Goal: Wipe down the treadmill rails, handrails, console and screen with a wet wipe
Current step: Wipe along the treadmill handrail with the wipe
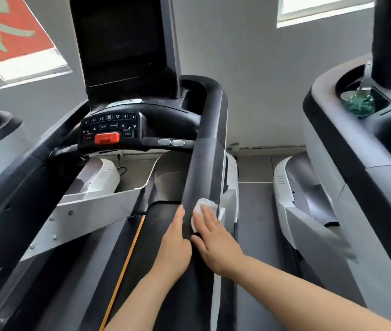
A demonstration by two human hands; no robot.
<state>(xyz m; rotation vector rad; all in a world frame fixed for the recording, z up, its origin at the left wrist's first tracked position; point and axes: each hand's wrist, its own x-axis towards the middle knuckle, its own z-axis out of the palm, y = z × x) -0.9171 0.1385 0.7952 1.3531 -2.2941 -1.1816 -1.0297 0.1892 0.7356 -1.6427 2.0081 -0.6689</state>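
My right hand (213, 237) lay flat, fingers straight, pressing the wet wipe (203, 209) onto the right handrail (204, 163); my left hand (176, 242) rested open against its inner side. I judged the handrail step underway, calling next for a push forward toward the console (111, 129) and screen (120, 41) beyond.

The black right handrail (204, 168) carries a crumpled white wipe (203, 206) on its top surface.

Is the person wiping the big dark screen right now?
No, the right hand presses the white wet wipe flat on the black right handrail, well below the screen.
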